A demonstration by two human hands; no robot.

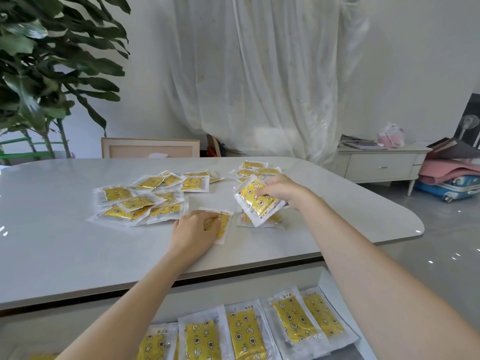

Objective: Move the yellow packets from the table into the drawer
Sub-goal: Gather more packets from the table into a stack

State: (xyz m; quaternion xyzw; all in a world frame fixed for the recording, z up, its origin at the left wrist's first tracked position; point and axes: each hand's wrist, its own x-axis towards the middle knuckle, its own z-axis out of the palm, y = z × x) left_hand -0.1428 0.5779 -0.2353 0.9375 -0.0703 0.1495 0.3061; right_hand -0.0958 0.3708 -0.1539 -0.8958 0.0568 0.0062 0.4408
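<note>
Packets in yellow foil lie scattered over the bench (78,250), a loose heap (141,197) left of centre and a smaller cluster (255,169) further back toward the right. The right hand (279,189) is clenched on one packet (255,202), tilted up off the surface just above another that lies flat. The left hand (196,231) presses flat on a single packet (220,226) near the middle of the frame, fingers spread over it, not yet closed around it. Along the bottom edge the open drawer (233,291) already holds a neat row of packets (246,331) side by side. I would judge this the gathering step, roughly partway through. Next, the left hand needs to pinch its packet up, then both hands must come back toward the drawer and lay theirs in beside the row.
</note>
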